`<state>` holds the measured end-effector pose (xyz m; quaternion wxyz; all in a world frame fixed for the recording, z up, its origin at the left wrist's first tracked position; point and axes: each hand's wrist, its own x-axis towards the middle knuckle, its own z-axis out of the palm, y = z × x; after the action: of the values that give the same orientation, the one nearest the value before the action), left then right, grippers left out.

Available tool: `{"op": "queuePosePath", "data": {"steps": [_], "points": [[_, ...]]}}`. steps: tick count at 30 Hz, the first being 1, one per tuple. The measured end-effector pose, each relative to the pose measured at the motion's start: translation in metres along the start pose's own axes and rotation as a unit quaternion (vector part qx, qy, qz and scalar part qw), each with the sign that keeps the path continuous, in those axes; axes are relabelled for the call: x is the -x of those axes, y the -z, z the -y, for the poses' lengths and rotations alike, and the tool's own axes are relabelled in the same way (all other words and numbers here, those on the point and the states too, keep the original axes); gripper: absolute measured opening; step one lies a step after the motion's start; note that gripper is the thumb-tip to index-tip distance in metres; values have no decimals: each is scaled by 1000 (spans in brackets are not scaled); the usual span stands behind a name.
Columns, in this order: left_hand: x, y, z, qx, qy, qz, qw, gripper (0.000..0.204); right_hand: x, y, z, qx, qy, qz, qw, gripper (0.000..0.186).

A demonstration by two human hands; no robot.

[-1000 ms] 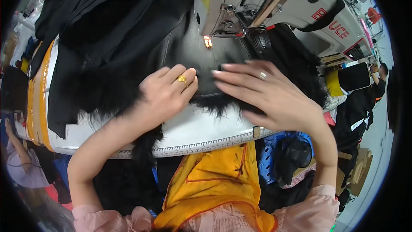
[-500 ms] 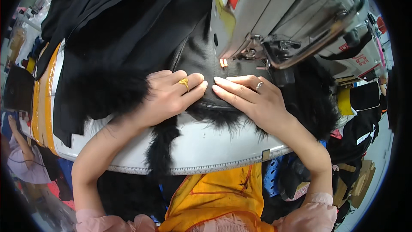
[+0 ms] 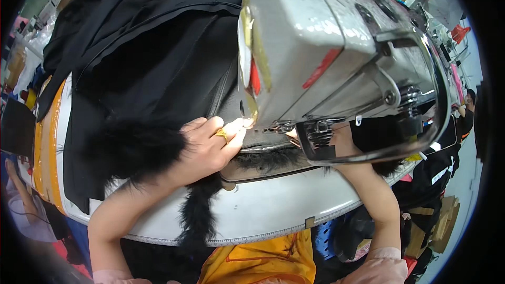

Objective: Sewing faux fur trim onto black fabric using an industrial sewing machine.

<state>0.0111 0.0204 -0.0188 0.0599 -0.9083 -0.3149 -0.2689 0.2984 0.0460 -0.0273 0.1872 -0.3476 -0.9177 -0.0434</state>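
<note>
My left hand (image 3: 208,144), with a gold ring on one finger, is closed at the edge of a black garment (image 3: 158,58). Its thumb and forefinger tips come together on the smooth, leather-like part beside the sewing machine (image 3: 300,37). Most of my right hand (image 3: 344,139) is hidden behind the machine's head and metal guard. One of its fingertips shows near the presser foot, on the same piece, and its grip cannot be made out. Black fluffy trim (image 3: 268,160) runs along the garment's near edge, and more fluff lies under my left wrist.
The white machine table (image 3: 263,205) has a measuring tape (image 3: 231,242) along its curved front edge. Black fluff (image 3: 197,215) hangs over that edge. A blue perforated basket (image 3: 325,239) stands below on the right, and another person's arm (image 3: 21,189) shows at far left.
The view has shifted, so the machine's head looks larger and lower and now covers most of my right hand. My left hand stays on the garment beside the machine.
</note>
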Motion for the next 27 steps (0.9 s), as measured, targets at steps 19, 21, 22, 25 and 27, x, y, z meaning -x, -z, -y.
{"op": "queuePosePath", "data": {"steps": [19, 21, 22, 25, 27], "points": [[-3, 8, -12, -104, -41, 35, 993, 29, 1, -3, -5, -55, 15, -72, 996, 9], [-1, 17, -19, -125, 6, 61, 990, 26, -2, -5, -6, -22, 33, -71, 997, 8], [3, 26, -21, -96, 30, 87, 991, 29, -5, -6, -6, -31, 31, -73, 996, 8], [2, 42, -5, 42, 98, 145, 984, 13, -14, -3, -8, 28, 69, -94, 993, 9], [1, 43, 8, 55, 7, 60, 997, 12, -16, 3, -4, -62, 26, -76, 995, 12]]}}
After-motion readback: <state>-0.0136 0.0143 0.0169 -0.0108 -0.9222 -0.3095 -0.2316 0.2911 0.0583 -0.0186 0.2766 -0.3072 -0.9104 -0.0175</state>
